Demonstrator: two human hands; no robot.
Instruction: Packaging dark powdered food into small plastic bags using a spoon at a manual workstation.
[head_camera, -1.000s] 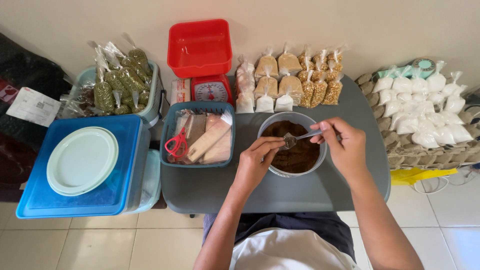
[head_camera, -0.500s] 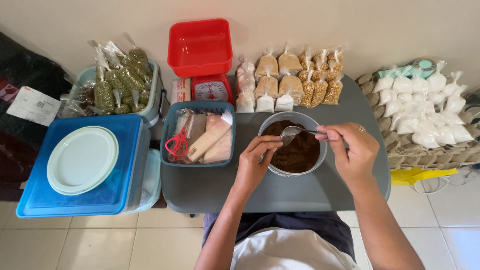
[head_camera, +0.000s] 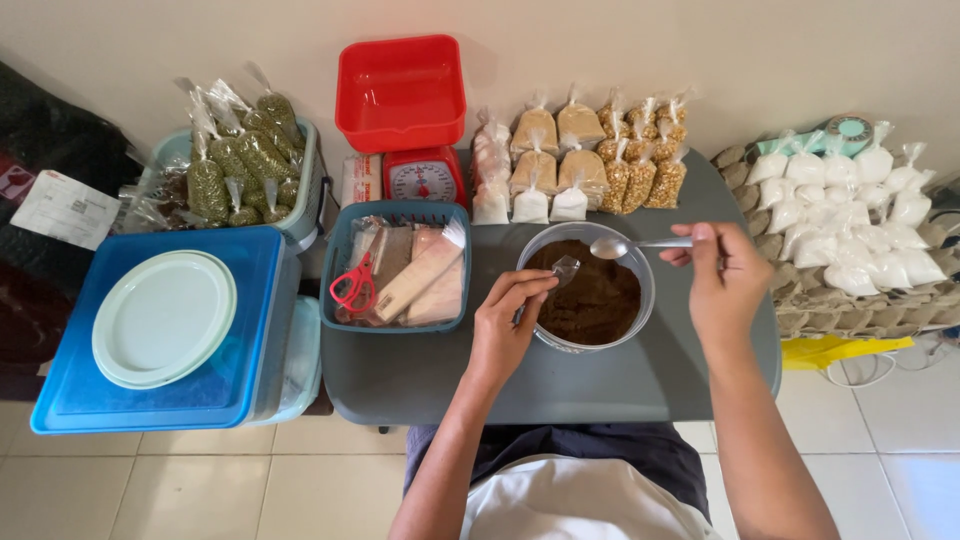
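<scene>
Right hand (head_camera: 725, 285) pinches handle of metal spoon (head_camera: 640, 244), spoon head hovering over bowl's 12 o'clock rim; spoon stiff, light, likely smooth, best held far end of handle. Left hand (head_camera: 505, 325) fingers closed on small clear plastic bag (head_camera: 566, 268) above brown powder (head_camera: 590, 298); bag limp, slippery, held by mouth. Powder loose, spills easily. Clear round bowl (head_camera: 640, 318) sits mid grey surface (head_camera: 430, 370). At 9 o'clock, teal basket (head_camera: 395, 212) holds red scissors (head_camera: 354, 285), flat packets.
</scene>
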